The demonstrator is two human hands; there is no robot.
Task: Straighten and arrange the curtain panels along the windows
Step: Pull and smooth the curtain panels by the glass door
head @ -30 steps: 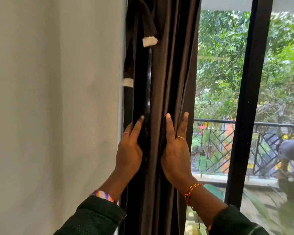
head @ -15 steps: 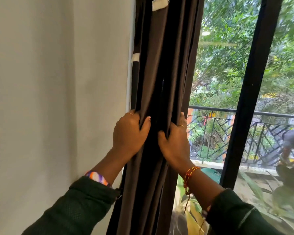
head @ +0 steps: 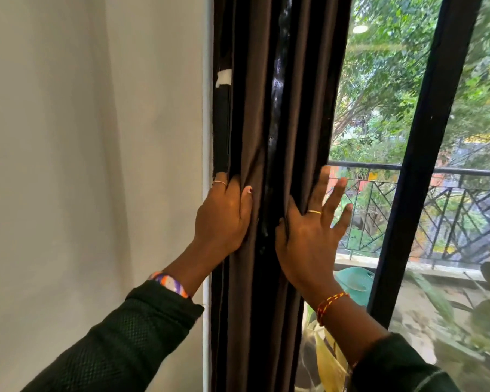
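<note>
Curtain [head: 269, 108], dark brown and bunched into narrow folds, hangs straight ahead of both hands, between the white wall [head: 82, 137] to their left and the black window frame [head: 425, 154] to their right. Left hand [head: 224, 219] is closed around the left-side folds, thumb pressed across the front, much as it was 0.5 s ago. Right hand [head: 309, 233] has changed: then it was curled into the right folds; now its fingers [head: 337, 198] are spread open past the curtain's right edge, only thumb and forefinger pinching 1 fold.
</note>
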